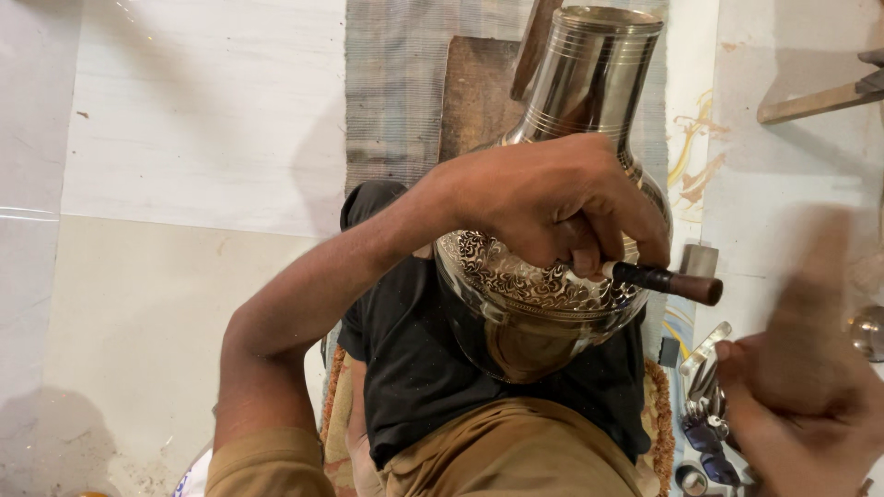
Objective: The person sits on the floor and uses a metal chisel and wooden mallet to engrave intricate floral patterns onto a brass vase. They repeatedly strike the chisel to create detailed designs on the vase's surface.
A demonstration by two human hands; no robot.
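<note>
Nearest the camera, at the lower right, the right hand [806, 387] is raised and blurred; its fingers look loosely spread and hold nothing that can be made out. Just beside it, on the floor, lies a cluster of small metal tools [704, 405], some shiny, some dark.

In the middle, a polished metal vase [562, 184] lies tilted across the person's lap, its round belly resting toward the dark cloth [414, 368] over the legs and its straight neck pointing away. A band of engraved scrollwork [516, 271] runs round the widest part of the belly.

The left hand [562, 198] lies over the vase's shoulder, fingers [635, 235] curled together and clamped on an engraving tool [663, 279] with a dark handle and a reddish-brown end; the tool's working end is hidden under the hand, against the engraved band.

Beyond the vase, a striped grey mat [405, 92] lies on the pale floor [203, 110], with a brown board [479, 92] on it just behind the vase's neck. At the far right edge, a wooden handle [820, 99] lies on the floor, well apart from the hands.
</note>
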